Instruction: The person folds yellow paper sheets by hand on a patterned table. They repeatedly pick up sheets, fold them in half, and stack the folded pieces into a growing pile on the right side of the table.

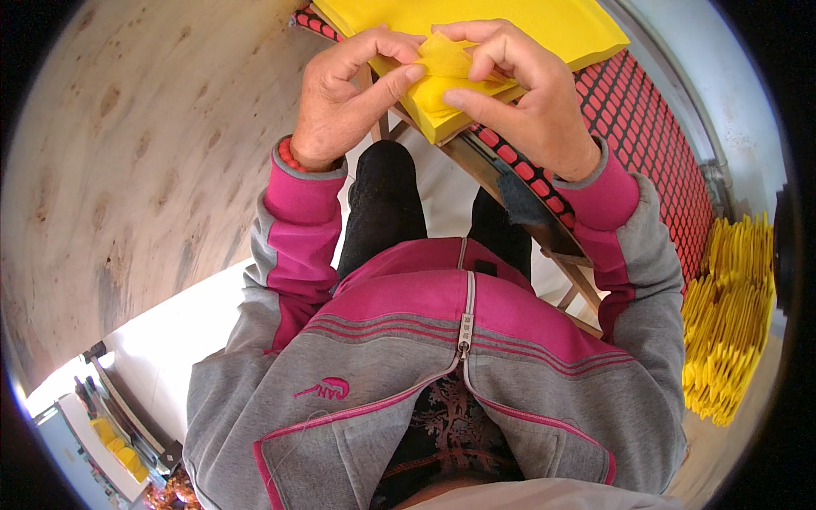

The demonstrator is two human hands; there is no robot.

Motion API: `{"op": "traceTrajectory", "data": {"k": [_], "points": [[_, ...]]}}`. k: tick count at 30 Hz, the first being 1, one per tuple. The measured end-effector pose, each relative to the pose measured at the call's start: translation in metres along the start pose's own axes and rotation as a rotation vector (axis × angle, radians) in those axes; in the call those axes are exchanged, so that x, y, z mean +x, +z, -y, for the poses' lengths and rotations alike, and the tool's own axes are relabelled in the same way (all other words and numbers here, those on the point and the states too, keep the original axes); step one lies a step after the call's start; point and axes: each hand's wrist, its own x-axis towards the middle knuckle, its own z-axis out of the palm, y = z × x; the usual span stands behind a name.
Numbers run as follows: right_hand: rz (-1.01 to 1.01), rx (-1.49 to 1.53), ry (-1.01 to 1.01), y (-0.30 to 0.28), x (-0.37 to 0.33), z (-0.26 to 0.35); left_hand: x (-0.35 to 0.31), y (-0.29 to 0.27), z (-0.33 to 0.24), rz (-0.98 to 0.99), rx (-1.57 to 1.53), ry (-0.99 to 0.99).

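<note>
My left hand (350,92) pinches the edge of a thin yellow paper sheet (444,58) between thumb and fingers. The sheet is folded up, with a corner standing toward the far side. My right hand (534,89) curls round the sheet's other side: the index fingertip touches its top corner, the other fingers bend against it, and the thumb lies lower on the yellow paper. Under both hands is a thick yellow stack of paper (544,25), which reaches the table's near edge. My fingers partly hide the folded piece.
A red-and-black patterned cover (642,127) lies on the table. Many folded yellow pieces (727,323) stand packed in a row at the right. A large wooden board (136,153) fills the left. Small yellow items (119,446) sit in a container at the lower left.
</note>
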Motion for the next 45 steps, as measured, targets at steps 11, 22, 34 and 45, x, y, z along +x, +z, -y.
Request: {"op": "traceTrajectory", "data": {"k": [11, 22, 34, 45], "points": [[0.179, -0.222, -0.119, -0.005, 0.001, -0.004, 0.0, 0.006, 0.009, -0.112, -0.105, 0.008], [0.084, -0.107, -0.01, -0.003, 0.001, -0.002, 0.001, -0.011, 0.007, 0.095, 0.08, 0.155], [-0.008, 0.019, 0.097, 0.001, -0.002, 0.002, 0.0, -0.003, 0.002, 0.028, 0.022, 0.013], [0.04, -0.184, -0.148, -0.006, 0.004, 0.001, -0.001, 0.002, 0.004, -0.071, -0.059, -0.019]]}}
